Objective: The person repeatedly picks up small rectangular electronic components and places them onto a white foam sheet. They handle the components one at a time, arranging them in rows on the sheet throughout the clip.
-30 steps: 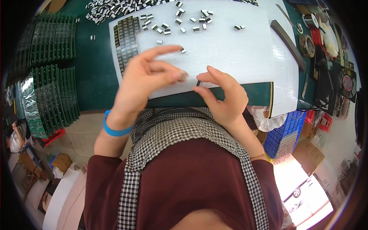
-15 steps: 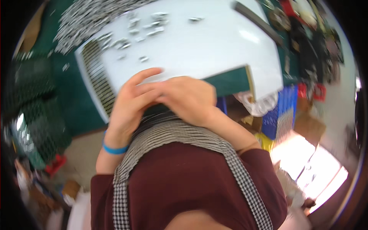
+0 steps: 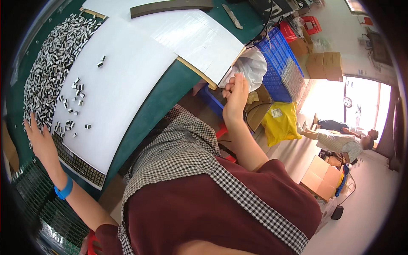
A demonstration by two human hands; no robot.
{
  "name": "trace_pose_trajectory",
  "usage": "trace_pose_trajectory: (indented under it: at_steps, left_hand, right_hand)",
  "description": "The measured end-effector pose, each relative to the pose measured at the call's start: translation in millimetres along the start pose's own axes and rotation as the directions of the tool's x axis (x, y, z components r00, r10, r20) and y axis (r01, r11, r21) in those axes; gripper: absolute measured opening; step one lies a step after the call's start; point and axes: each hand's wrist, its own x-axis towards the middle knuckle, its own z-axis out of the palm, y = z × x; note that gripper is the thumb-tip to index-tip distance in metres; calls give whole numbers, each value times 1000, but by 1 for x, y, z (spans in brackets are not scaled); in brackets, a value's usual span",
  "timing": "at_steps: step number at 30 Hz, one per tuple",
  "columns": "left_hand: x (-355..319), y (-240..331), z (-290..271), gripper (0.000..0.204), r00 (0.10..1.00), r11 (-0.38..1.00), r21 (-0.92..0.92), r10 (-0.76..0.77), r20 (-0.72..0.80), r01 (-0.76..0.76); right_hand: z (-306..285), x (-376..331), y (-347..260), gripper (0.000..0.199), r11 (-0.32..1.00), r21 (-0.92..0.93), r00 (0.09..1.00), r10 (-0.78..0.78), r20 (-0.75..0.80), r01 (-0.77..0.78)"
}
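Observation:
My left hand [image 3: 43, 146] reaches to the near end of a big heap of small black-and-silver blocks [image 3: 55, 63], fingers spread, with a blue band on the wrist. Fingertips are at the heap's edge; whether they touch any block is hard to tell. Several loose blocks [image 3: 79, 90] lie scattered on a white board [image 3: 131, 63]. Along the board's near left edge runs a dark grid of blocks in rows [image 3: 80, 159]. Off the table's right side, my right hand [image 3: 236, 95] is raised before a white plastic bag [image 3: 253, 63]. Its fingers are curled together; anything inside them is hidden.
A blue crate [image 3: 274, 53] stands beyond the bag, with a yellow package [image 3: 281, 123] nearer. Green racks [image 3: 32, 182] are at the left. A dark curved bar [image 3: 170, 7] lies across the board's far end. Two people [image 3: 346, 138] are at the far right.
My hands were together over the board's near edge and are now apart. The left has gone to the heap, the right toward the bag. The view has turned to the right.

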Motion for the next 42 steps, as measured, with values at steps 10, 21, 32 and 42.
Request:
trace_pose_trajectory:
  at_steps: [10,21,32,42]
  left_hand:
    - [-47,318,49,56,380,331,-547,925,27,-769]
    - [-58,342,70,53,344,369,-559,926,155,-742]
    - [-75,269,12,28,624,367,-661,756,-198,-654]
    - [-163,53,-82,30,925,929,-333,258,278,-159]
  right_hand:
    - [34,19,18,37,964,260,994,-75,78,52]
    - [35,20,19,41,875,474,995,67,80,-97]
    - [-96,116,72,22,352,760,827,369,424,-547]
    - [27,14,-69,17,489,595,727,124,676,-637]
